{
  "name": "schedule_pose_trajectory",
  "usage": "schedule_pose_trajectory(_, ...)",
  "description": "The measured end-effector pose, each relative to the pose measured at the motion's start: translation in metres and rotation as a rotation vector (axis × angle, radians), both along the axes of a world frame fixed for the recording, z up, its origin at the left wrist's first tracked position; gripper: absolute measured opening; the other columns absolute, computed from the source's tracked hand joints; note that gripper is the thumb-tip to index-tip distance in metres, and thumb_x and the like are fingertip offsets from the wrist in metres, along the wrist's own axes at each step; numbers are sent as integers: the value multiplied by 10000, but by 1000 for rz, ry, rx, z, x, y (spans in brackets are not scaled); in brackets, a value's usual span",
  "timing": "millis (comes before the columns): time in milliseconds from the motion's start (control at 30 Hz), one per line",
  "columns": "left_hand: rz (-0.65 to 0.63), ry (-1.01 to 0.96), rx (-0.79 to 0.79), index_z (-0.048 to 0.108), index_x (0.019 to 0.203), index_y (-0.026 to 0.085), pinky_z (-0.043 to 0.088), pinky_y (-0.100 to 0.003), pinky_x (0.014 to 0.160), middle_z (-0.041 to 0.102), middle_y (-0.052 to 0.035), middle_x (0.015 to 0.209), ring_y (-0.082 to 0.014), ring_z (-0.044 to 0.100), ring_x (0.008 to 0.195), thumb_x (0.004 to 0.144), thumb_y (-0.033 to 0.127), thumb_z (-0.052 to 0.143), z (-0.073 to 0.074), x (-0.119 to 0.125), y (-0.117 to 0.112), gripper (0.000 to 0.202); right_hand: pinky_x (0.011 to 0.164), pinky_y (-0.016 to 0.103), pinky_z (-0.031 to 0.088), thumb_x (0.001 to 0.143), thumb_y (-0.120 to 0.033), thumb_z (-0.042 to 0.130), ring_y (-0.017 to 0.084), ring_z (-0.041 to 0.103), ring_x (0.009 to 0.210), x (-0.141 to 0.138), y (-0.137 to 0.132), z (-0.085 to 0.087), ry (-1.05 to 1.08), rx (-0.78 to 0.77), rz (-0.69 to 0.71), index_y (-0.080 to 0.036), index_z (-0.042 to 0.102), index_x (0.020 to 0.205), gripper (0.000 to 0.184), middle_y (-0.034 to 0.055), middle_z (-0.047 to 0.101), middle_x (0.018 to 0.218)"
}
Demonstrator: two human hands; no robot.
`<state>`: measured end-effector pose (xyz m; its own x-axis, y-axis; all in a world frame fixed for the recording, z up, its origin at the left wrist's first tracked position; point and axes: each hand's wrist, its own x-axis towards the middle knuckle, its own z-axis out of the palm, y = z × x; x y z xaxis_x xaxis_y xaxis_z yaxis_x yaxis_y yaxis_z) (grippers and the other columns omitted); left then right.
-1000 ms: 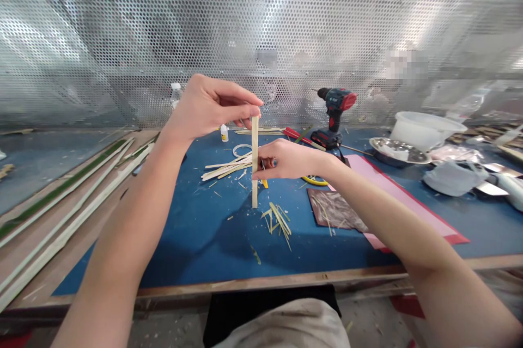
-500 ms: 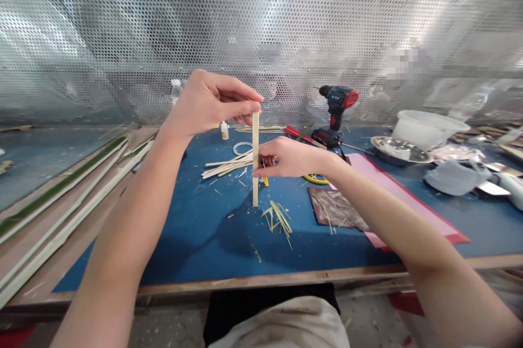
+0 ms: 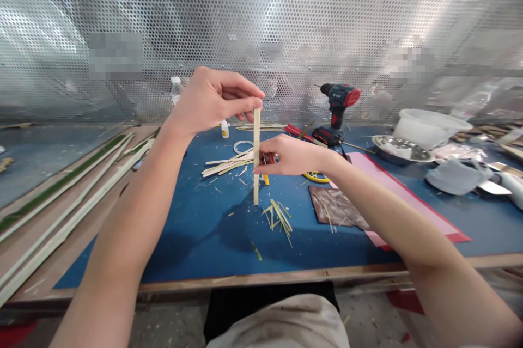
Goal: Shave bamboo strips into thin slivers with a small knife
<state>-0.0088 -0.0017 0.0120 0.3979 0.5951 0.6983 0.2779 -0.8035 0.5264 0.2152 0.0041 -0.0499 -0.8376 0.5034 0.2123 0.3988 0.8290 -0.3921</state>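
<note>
at twelve o'clock over the blue mat (image 3: 183,244), the right hand (image 3: 292,154) stays clamped on an upright bamboo strip (image 3: 256,190), left hand (image 3: 214,98) apart above.

I log one pale bamboo strip (image 3: 256,182), flat, straight and standing upright. My left hand (image 3: 214,100) pinches it at the top end. My right hand (image 3: 292,156) sits at mid-length, its fingers closed around a yellow-handled tool (image 3: 265,178), mostly hidden, with a metal tip just beside the strip. I see no splitting on the strip.
</note>
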Motion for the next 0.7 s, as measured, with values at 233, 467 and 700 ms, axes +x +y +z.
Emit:
schedule_pose_trajectory(233, 24, -2, 13, 830, 952, 177, 654, -288, 688, 791, -31, 776, -150, 751, 678, 835, 240, 836, -1, -2, 2, 133, 645, 278, 366, 939, -467, 701, 113, 519, 667, 0, 2, -1, 2, -4, -3, -161, 698, 879, 312, 18, 687, 788)
schedule_pose_trajectory(467, -1, -4, 2, 821, 958, 167, 660, -302, 699, 791, -39, 775, -164, 759, 695, 846, 249, 834, -2, -4, 4, 139, 639, 275, 371, 933, -458, 712, 112, 527, 658, -1, 2, -2, 20, -2, -23, -162, 711, 874, 301, 9, 685, 778)
schedule_pose_trajectory(700, -26, 0, -20, 785, 1068, 157, 653, -315, 703, 807, -44, 822, -163, 752, 701, 864, 273, 825, -1, -5, 7, 238, 608, 263, 339, 919, -460, 716, 93, 476, 621, -2, 4, -7, 66, -2, -39, -162, 682, 835, 312, -19, 631, 719)
